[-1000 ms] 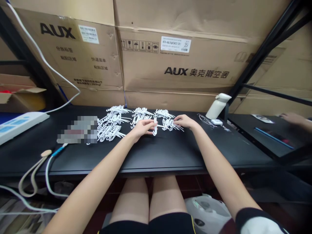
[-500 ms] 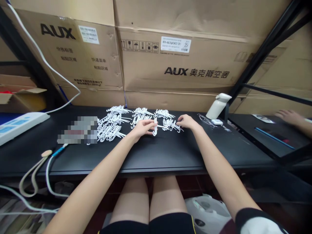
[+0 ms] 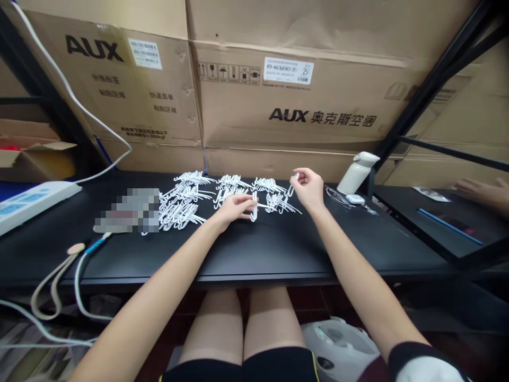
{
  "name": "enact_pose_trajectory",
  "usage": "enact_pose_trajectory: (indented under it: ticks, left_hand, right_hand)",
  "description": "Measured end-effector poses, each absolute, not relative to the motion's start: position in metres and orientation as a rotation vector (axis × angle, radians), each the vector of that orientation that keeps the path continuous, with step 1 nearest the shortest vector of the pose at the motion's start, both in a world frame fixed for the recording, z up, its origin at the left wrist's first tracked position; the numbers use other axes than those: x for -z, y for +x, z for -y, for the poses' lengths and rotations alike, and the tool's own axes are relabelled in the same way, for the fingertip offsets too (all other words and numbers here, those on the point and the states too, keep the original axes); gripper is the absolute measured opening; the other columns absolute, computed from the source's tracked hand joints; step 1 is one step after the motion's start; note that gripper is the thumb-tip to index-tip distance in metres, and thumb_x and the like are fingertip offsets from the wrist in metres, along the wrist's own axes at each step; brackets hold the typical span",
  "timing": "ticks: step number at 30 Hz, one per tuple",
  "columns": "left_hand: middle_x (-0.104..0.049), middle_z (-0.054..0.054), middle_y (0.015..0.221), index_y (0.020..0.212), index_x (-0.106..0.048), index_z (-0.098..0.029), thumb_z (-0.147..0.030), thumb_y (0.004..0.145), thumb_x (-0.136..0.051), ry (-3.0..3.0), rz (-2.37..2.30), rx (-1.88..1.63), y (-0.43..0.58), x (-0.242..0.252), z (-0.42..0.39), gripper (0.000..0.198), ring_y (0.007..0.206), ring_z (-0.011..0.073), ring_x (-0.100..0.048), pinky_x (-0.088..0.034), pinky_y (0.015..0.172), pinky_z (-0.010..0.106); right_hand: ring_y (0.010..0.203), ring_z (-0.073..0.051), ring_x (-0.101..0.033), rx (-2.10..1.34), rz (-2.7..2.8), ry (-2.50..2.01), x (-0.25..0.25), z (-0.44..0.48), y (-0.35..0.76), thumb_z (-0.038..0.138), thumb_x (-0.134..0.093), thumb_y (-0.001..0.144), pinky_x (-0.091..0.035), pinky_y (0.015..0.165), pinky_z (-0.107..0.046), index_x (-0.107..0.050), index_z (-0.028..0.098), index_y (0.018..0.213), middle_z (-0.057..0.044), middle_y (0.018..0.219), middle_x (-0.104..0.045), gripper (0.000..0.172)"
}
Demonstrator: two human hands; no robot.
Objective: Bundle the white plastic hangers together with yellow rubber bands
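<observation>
White plastic hooks (image 3: 183, 204) lie in bundled rows on the black tabletop (image 3: 258, 249), one hook (image 3: 293, 187) lifted above them.

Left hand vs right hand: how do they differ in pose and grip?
The left hand lies low on the black table; the right hand hovers above it. The left hand holds a white hook down on the table; the right hand pinches a single hook in the air. Both are bare, beside the hook piles.

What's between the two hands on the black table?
In the head view, a heap of white hooks lies on the table between the left hand and right hand.
</observation>
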State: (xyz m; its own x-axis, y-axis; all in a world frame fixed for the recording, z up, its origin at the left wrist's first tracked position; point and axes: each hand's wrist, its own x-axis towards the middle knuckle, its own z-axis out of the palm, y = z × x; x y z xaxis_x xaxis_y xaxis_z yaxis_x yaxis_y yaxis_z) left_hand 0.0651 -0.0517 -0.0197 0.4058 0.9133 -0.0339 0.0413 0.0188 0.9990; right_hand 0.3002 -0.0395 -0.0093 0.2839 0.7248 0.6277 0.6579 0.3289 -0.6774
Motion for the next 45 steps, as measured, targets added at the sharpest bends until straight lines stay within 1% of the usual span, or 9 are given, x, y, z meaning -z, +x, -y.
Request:
enact_pose_trajectory:
  ticks: [4, 9, 12, 14, 17, 21, 26, 34, 45]
  left_hand:
    - [-0.069, 0.009, 0.087, 0.096, -0.07, -0.013, -0.041, 0.064, -0.074, 1.406, -0.907, -0.846, 0.066, 0.019, 0.054, 0.043, 0.087, 0.0204, -0.064, -0.053, 0.072, 0.031]
    - [-0.07, 0.009, 0.087, 0.093, -0.07, -0.013, -0.041, 0.062, -0.076, 1.427, -0.872, -0.843, 0.067, 0.019, 0.056, 0.041, 0.088, 0.0211, -0.064, -0.054, 0.076, 0.035]
    - [-0.07, 0.009, 0.089, 0.095, -0.071, -0.015, -0.041, 0.062, -0.077, 1.437, -0.874, -0.859, 0.068, 0.021, 0.055, 0.042, 0.091, 0.022, -0.064, -0.054, 0.079, 0.037]
    - [-0.071, 0.009, 0.094, 0.096, -0.071, -0.016, -0.041, 0.062, -0.077, 1.446, -0.87, -0.872, 0.067, 0.021, 0.054, 0.043, 0.095, 0.0236, -0.064, -0.055, 0.079, 0.036]
    - [-0.071, 0.01, 0.098, 0.096, -0.072, -0.016, -0.041, 0.064, -0.076, 1.456, -0.87, -0.879, 0.067, 0.02, 0.054, 0.04, 0.099, 0.0257, -0.064, -0.056, 0.078, 0.036]
    - [-0.072, 0.012, 0.094, 0.099, -0.07, -0.015, -0.042, 0.066, -0.076, 1.458, -0.857, -0.839, 0.067, 0.019, 0.056, 0.043, 0.097, 0.0265, -0.066, -0.055, 0.08, 0.038]
    - [-0.072, 0.012, 0.093, 0.101, -0.067, -0.014, -0.04, 0.065, -0.078, 1.435, -0.832, -0.853, 0.067, 0.022, 0.054, 0.046, 0.094, 0.0252, -0.067, -0.055, 0.082, 0.04]
    - [-0.072, 0.011, 0.095, 0.1, -0.068, -0.015, -0.041, 0.065, -0.078, 1.421, -0.834, -0.856, 0.068, 0.021, 0.055, 0.045, 0.1, 0.0266, -0.065, -0.056, 0.079, 0.037]
    - [-0.071, 0.013, 0.099, 0.105, -0.068, -0.013, -0.048, 0.064, -0.077, 1.44, -0.832, -0.843, 0.065, 0.023, 0.053, 0.054, 0.097, 0.0256, -0.065, -0.055, 0.077, 0.037]
  right_hand:
    - [0.062, -0.013, -0.055, -0.318, 1.502, -1.108, 0.02, 0.044, 0.267, 0.036, -0.064, 0.073, -0.048, 0.062, -0.027, -0.067, 0.014, 0.091, -0.002, 0.069, -0.06, 0.028]
    - [0.066, -0.016, -0.06, -0.575, 1.61, -1.081, 0.03, 0.051, 0.246, 0.044, -0.067, 0.073, -0.05, 0.062, -0.028, -0.069, 0.018, 0.091, -0.003, 0.073, -0.065, 0.032]
    - [0.068, -0.019, -0.063, -0.834, 1.556, -1.064, 0.03, 0.053, 0.244, 0.05, -0.066, 0.073, -0.05, 0.055, -0.028, -0.07, 0.019, 0.089, -0.005, 0.078, -0.069, 0.035]
    - [0.065, -0.019, -0.064, -0.961, 1.532, -1.045, 0.029, 0.053, 0.244, 0.05, -0.07, 0.069, -0.049, 0.05, -0.028, -0.071, 0.019, 0.088, -0.005, 0.079, -0.07, 0.037]
    - [0.063, -0.018, -0.063, -1.06, 1.519, -1.019, 0.029, 0.052, 0.245, 0.046, -0.076, 0.064, -0.051, 0.053, -0.029, -0.072, 0.018, 0.087, -0.004, 0.075, -0.07, 0.037]
    - [0.064, -0.018, -0.064, -1.127, 1.455, -1.008, 0.03, 0.052, 0.246, 0.042, -0.08, 0.06, -0.054, 0.059, -0.031, -0.073, 0.017, 0.083, -0.004, 0.072, -0.071, 0.035]
    - [0.063, -0.018, -0.065, -1.143, 1.382, -1.041, 0.029, 0.053, 0.244, 0.044, -0.081, 0.058, -0.054, 0.057, -0.031, -0.073, 0.017, 0.079, -0.005, 0.072, -0.072, 0.035]
    - [0.074, -0.021, -0.067, -1.018, 1.367, -0.996, 0.035, 0.052, 0.237, 0.046, -0.08, 0.058, -0.056, 0.071, -0.035, -0.072, 0.018, 0.082, -0.005, 0.08, -0.072, 0.037]
    - [0.074, -0.019, -0.065, -1.057, 1.378, -0.964, 0.03, 0.056, 0.235, 0.043, -0.081, 0.057, -0.055, 0.077, -0.037, -0.073, 0.018, 0.089, -0.003, 0.076, -0.07, 0.041]
